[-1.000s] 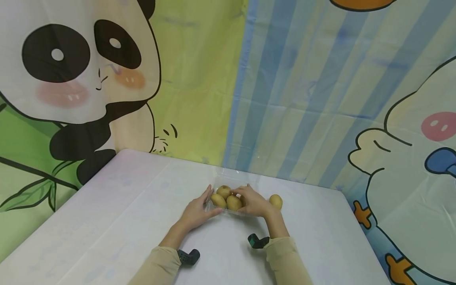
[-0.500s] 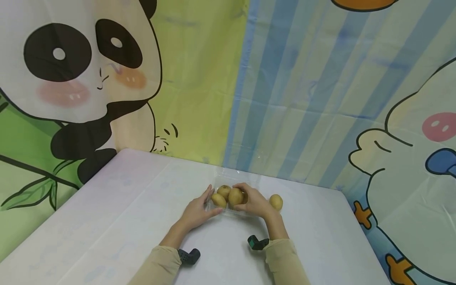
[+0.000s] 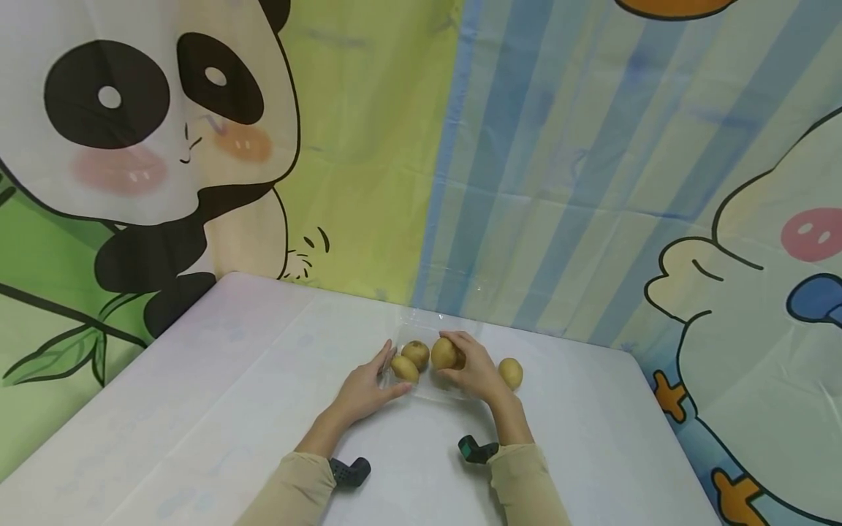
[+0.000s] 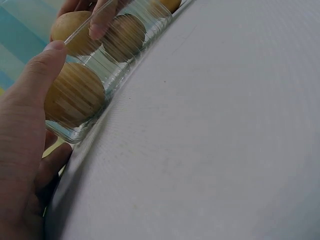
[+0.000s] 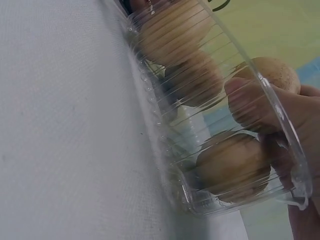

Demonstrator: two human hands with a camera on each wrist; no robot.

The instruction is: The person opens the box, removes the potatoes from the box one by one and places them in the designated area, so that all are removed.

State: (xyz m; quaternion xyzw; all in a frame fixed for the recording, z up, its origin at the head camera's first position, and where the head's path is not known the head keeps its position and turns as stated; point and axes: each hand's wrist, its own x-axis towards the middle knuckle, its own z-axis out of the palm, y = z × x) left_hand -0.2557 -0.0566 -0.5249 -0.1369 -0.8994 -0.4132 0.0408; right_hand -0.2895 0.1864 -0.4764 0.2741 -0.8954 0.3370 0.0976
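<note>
My left hand (image 3: 365,391) holds a clear plastic box (image 3: 437,396) at its left end, thumb at the front rim and fingers round the side. My right hand (image 3: 475,369) grips a potato (image 3: 444,353) between thumb and fingers, up at rim height inside the box. Two more potatoes, a rear one (image 3: 416,354) and a front one (image 3: 404,368), lie together at the left end. Beneath my right hand, another potato (image 5: 235,167) shows through the ribbed wall in the right wrist view, mostly hidden in the head view.
A loose potato (image 3: 510,372) lies on the white table (image 3: 230,409) just right of the box. Behind the box a clear flap (image 3: 434,321) stands up near the table's back edge. A printed cloth wall (image 3: 355,183) rises directly behind.
My right hand has lifted the potato from the front middle of the box and carried it up and rightward. The left hand stays at the box's left end.
</note>
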